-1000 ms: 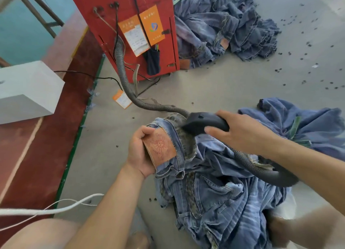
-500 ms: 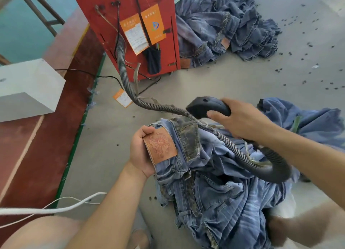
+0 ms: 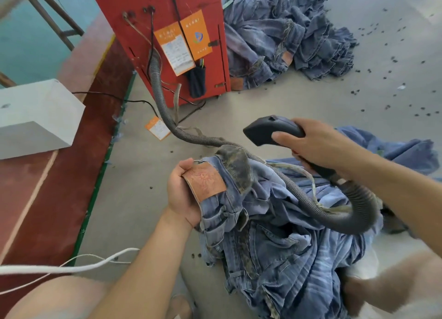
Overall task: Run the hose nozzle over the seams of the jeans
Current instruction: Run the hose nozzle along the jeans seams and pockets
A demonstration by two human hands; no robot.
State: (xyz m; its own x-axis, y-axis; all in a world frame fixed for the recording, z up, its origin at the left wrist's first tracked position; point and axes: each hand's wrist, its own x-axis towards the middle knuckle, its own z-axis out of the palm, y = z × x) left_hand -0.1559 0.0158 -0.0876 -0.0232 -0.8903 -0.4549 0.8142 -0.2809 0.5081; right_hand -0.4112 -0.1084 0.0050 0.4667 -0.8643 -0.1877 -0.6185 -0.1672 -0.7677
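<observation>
Jeans (image 3: 275,242), crumpled denim, gripped by left hand (image 3: 183,194); right hand (image 3: 315,143) fingers clasp smooth black nozzle (image 3: 265,129).

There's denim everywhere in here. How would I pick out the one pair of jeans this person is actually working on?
Start at the red cabinet and follow its ribbed grey hose down to the black nozzle in the right hand. Just below lie the jeans, their waistband gripped by the left hand. Unlike the heap of jeans beside the cabinet, this pair shows a tan leather patch at the left thumb.
</observation>
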